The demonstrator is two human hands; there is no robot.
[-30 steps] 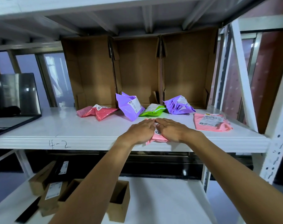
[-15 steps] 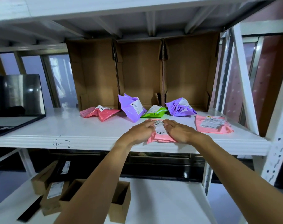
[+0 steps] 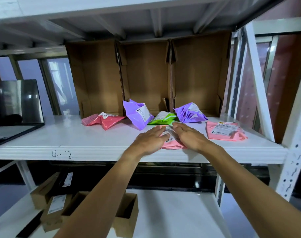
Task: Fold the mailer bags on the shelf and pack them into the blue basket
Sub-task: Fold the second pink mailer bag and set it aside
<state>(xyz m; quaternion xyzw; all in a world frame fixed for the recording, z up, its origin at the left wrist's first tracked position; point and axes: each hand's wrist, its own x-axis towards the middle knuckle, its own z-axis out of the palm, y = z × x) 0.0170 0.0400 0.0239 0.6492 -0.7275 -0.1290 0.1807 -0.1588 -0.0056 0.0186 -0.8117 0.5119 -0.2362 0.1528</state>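
Observation:
A folded pink mailer bag [image 3: 171, 143] lies near the front edge of the white shelf [image 3: 77, 140]. My left hand [image 3: 150, 140] rests flat on its left side and my right hand [image 3: 189, 137] on its right side, fingers straight. Behind them lie a red mailer [image 3: 105, 120], a purple mailer [image 3: 137, 114], a green mailer [image 3: 162, 117] and a crumpled lilac mailer [image 3: 189, 114]. A flat pink mailer [image 3: 224, 131] lies to the right. No blue basket is in view.
Three open cardboard boxes [image 3: 146, 76] stand on their sides at the back of the shelf. A dark glass case [image 3: 15, 103] sits at the left. Small cardboard boxes [image 3: 56, 203] lie on the lower shelf. White uprights [image 3: 294, 152] frame the right side.
My hands have slid apart across the pink mailer, from meeting over its middle to its two sides, and more of its label shows between them.

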